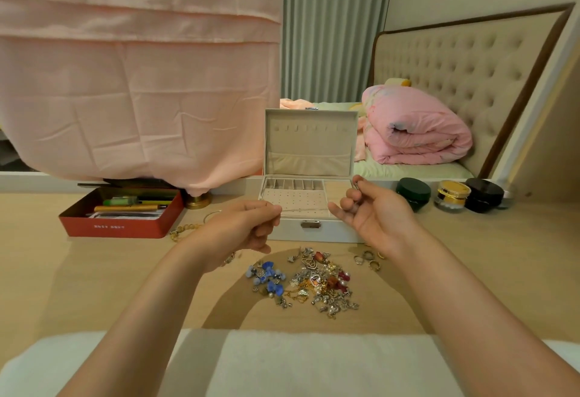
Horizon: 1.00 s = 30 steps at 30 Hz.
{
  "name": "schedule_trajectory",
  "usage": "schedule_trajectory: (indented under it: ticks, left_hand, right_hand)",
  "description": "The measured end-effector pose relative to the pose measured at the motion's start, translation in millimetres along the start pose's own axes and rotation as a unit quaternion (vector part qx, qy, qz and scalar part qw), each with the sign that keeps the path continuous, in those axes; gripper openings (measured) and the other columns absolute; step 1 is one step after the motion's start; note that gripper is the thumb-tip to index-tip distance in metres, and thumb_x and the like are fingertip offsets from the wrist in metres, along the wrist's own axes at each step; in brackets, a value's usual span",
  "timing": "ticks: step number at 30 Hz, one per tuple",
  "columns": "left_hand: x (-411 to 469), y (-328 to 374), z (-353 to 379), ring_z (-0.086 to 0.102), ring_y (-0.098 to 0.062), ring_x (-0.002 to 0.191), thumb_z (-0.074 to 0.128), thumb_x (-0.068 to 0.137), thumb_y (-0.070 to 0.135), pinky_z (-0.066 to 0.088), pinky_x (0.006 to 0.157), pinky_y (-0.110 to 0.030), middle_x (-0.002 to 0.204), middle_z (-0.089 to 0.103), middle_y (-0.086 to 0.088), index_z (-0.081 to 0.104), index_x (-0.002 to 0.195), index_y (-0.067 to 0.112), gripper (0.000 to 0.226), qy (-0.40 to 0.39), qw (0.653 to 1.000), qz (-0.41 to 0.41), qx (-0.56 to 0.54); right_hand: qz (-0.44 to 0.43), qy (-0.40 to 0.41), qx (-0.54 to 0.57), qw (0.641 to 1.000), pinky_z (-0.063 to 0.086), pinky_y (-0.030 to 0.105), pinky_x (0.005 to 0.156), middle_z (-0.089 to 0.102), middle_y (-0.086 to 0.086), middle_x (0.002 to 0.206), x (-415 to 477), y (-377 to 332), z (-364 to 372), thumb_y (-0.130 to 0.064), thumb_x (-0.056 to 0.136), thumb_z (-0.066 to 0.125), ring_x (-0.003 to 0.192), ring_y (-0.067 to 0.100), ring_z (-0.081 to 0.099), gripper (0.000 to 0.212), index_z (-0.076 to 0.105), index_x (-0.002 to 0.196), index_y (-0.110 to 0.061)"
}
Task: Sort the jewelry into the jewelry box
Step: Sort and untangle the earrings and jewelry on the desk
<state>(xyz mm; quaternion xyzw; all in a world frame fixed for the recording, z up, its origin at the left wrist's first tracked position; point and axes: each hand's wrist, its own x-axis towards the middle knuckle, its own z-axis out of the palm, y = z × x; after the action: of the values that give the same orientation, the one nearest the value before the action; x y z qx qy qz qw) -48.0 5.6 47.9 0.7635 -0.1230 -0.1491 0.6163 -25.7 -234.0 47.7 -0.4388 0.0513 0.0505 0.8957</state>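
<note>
- Left hand point(248, 224): raised in front of the box, fingers curled, thumb and forefinger pressed together as if pinching one end of a fine chain; the chain at this end is too faint to confirm.
- Right hand point(373, 211): raised at the box's right front corner, thumb and forefinger pinching a small silver end of the fine chain point(356, 185); the other fingers are loosely curled.
- Jewelry box point(309, 235): open on the table point(470, 271), lid upright, hooks in the lid bare. The tray compartments look unfilled, so sorting is judged barely begun.
- Loose pile point(307, 280): mixed pieces heaped just in front of the box, well below both hands; blue flower pieces on its left side, rings point(370, 260) a little apart to the right.
- Gold bracelet point(185, 230): lying beside the red tin point(122, 217), left of the box.
- Jars point(453, 194): three, right of the box.
- Risk, slipped pinch: the chain is thin; if either end is let go it would drop into the pile and tangle there.
- Risk, snag: the chain hangs near the front latch and could catch on it on the way in.
- Risk, knotting: slack bunched into one compartment may knot.
- Risk, sweep: forearms flank the pile; a lowered wrist could scatter pieces toward the table edge.
</note>
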Motion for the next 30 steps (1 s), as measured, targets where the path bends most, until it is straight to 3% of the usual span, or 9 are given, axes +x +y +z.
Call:
schedule_trajectory:
  ticks: [3, 7, 11, 15, 18, 20, 23, 26, 30]
  left_hand:
    - [7.3, 4.3, 6.5, 0.031, -0.015, 0.054, 0.052, 0.102, 0.028, 0.04, 0.058, -0.028, 0.062, 0.036, 0.003, 0.063, 0.082, 0.014, 0.027, -0.006, 0.998, -0.016, 0.056]
    - [28.4, 19.2, 37.1, 0.04, -0.009, 0.053, 0.053, 0.1, 0.035, 0.034, 0.051, -0.02, 0.066, 0.054, 0.006, 0.07, 0.086, 0.016, 0.028, 0.025, 0.977, -0.015, 0.211]
    - [66.1, 32.4, 79.9, 0.061, -0.02, 0.075, 0.053, 0.099, 0.039, 0.048, 0.072, -0.031, 0.086, 0.071, -0.001, 0.07, 0.084, 0.025, 0.027, 0.016, 0.934, 0.023, 0.357]
    - [107.8, 47.9, 127.7, 0.058, -0.011, 0.078, 0.051, 0.099, 0.038, 0.043, 0.067, -0.03, 0.088, 0.066, 0.007, 0.068, 0.09, 0.026, 0.023, 0.012, 0.884, 0.062, 0.462]
    - [140.8, 56.4, 161.1, 0.059, -0.017, 0.091, 0.05, 0.099, 0.036, 0.048, 0.079, -0.032, 0.101, 0.067, 0.002, 0.069, 0.103, 0.021, 0.024, -0.005, 0.853, 0.072, 0.516]
    - [162.3, 59.4, 179.3, 0.061, -0.021, 0.098, 0.049, 0.099, 0.034, 0.051, 0.088, -0.036, 0.107, 0.067, -0.001, 0.069, 0.108, 0.018, 0.026, -0.03, 0.822, 0.063, 0.565]
    - [190.3, 60.8, 197.9, 0.061, -0.022, 0.101, 0.049, 0.1, 0.033, 0.05, 0.088, -0.033, 0.111, 0.066, -0.002, 0.069, 0.112, 0.016, 0.028, -0.058, 0.78, 0.044, 0.622]
    - [219.0, 54.0, 207.0, 0.061, -0.023, 0.103, 0.05, 0.101, 0.031, 0.051, 0.092, -0.034, 0.113, 0.065, -0.004, 0.067, 0.118, 0.014, 0.03, -0.067, 0.761, 0.018, 0.646]
    - [246.4, 35.6, 208.5, 0.061, -0.023, 0.104, 0.052, 0.1, 0.027, 0.05, 0.095, -0.034, 0.114, 0.066, -0.006, 0.066, 0.119, 0.011, 0.028, -0.081, 0.767, -0.018, 0.636]
  right_hand:
    - [-0.052, 0.008, -0.197, 0.979, 0.057, 0.037, 0.073, 0.053, 0.003, 0.072, -4.7, -5.6, -17.2, -0.009, 0.106, 0.046, 0.057, 0.014, 0.054, 0.015, 0.061, 0.105, -0.01]
    - [-0.113, 0.054, -0.405, 0.906, 0.058, 0.031, 0.075, 0.073, 0.004, 0.086, -13.7, -30.9, -53.3, -0.003, 0.098, 0.06, 0.069, 0.013, 0.07, 0.018, 0.071, 0.106, -0.015]
    - [-0.1, 0.124, -0.471, 0.868, 0.055, 0.032, 0.068, 0.076, 0.007, 0.089, -17.6, -67.0, -106.8, -0.003, 0.093, 0.067, 0.07, 0.018, 0.071, 0.016, 0.073, 0.102, -0.014]
    - [-0.077, 0.197, -0.539, 0.815, 0.056, 0.032, 0.061, 0.073, 0.004, 0.09, -13.5, -81.9, -163.4, -0.008, 0.092, 0.069, 0.073, 0.021, 0.07, 0.012, 0.071, 0.095, -0.019]
    - [-0.078, 0.232, -0.578, 0.779, 0.056, 0.033, 0.061, 0.07, 0.004, 0.086, -4.4, -85.5, -196.6, -0.008, 0.092, 0.069, 0.066, 0.018, 0.064, 0.011, 0.071, 0.09, -0.019]
    - [-0.078, 0.231, -0.61, 0.754, 0.051, 0.029, 0.065, 0.068, -0.003, 0.085, 3.0, -88.2, -212.0, -0.012, 0.092, 0.07, 0.069, 0.014, 0.062, 0.011, 0.072, 0.089, -0.023]
    - [-0.071, 0.236, -0.65, 0.718, 0.05, 0.027, 0.079, 0.07, -0.008, 0.092, 14.8, -90.2, -229.2, -0.02, 0.091, 0.072, 0.085, 0.013, 0.065, 0.011, 0.075, 0.088, -0.03]
    - [-0.057, 0.249, -0.667, 0.7, 0.052, 0.028, 0.087, 0.074, -0.007, 0.106, 28.2, -89.0, -241.9, -0.024, 0.089, 0.073, 0.098, 0.013, 0.066, 0.011, 0.078, 0.099, -0.027]
    - [-0.067, 0.25, -0.677, 0.689, 0.053, 0.032, 0.09, 0.072, -0.006, 0.111, 41.0, -89.5, -246.2, -0.029, 0.089, 0.074, 0.103, 0.015, 0.065, 0.023, 0.073, 0.112, -0.028]
